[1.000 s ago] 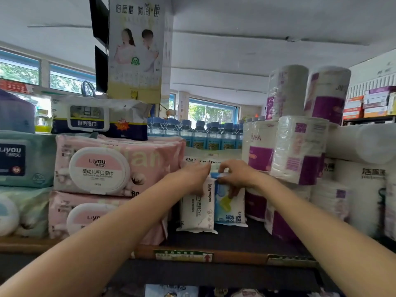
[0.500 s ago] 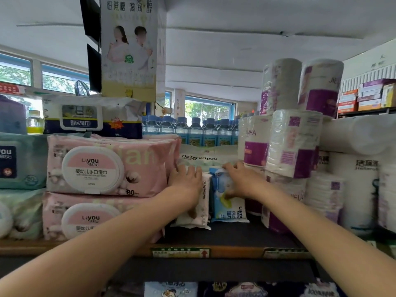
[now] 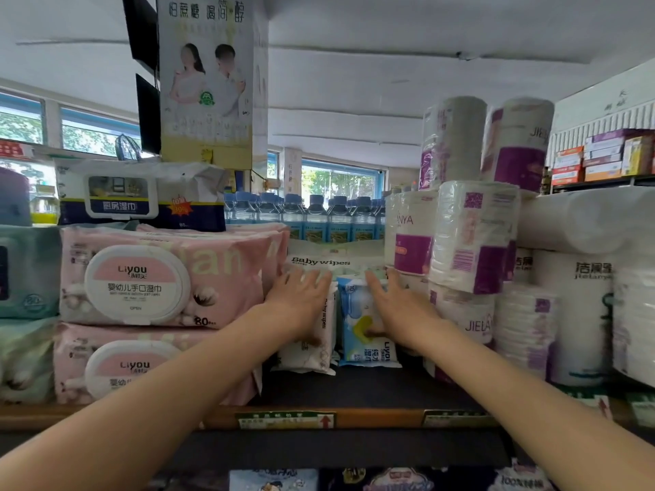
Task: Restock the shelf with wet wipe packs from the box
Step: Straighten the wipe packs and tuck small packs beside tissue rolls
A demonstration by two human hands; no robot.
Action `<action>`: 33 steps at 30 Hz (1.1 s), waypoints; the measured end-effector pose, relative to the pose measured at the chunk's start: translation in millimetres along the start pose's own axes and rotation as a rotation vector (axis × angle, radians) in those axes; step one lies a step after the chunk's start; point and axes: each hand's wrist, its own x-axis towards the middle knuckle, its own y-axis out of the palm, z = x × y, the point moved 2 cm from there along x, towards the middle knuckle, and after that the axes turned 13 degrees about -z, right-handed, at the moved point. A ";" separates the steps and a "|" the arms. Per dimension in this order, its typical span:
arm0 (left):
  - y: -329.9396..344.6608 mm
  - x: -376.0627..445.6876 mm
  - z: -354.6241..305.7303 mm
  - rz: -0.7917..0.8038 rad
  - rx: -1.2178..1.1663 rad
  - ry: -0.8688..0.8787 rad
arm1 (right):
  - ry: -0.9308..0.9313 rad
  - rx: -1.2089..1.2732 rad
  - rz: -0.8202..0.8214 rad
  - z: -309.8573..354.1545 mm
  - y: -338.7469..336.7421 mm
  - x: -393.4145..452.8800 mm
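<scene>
Wet wipe packs (image 3: 361, 324) upright, pressed by flat hands, fingers (image 3: 312, 281) straight; bare shelf (image 3: 354, 388) in front.

The 2 big packs (image 3: 166, 278) stacked at the left are pale pink with white oval lids banded in pink, while the small upright pack (image 3: 312, 349) under the left hand (image 3: 301, 299) is white with dark lettering. Beside it, the pack (image 3: 361, 334) under the right hand (image 3: 400, 310) is light blue with a yellow patch. The paper rolls (image 3: 475, 239) are white with purple blocks, and the shelf (image 3: 354, 388) is dark with an orange-brown front edge.
</scene>
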 end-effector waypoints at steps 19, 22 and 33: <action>-14.3 -36.4 -12.5 -0.116 -0.076 0.080 | -0.283 0.033 -0.170 2.4 -26.0 -29.4; -5.4 -35.8 -12.3 0.143 -0.145 0.108 | -0.332 0.020 0.018 11.9 -18.2 -28.0; -6.8 -43.9 -25.9 0.188 0.007 0.087 | -0.237 0.189 0.205 25.1 -18.0 -21.3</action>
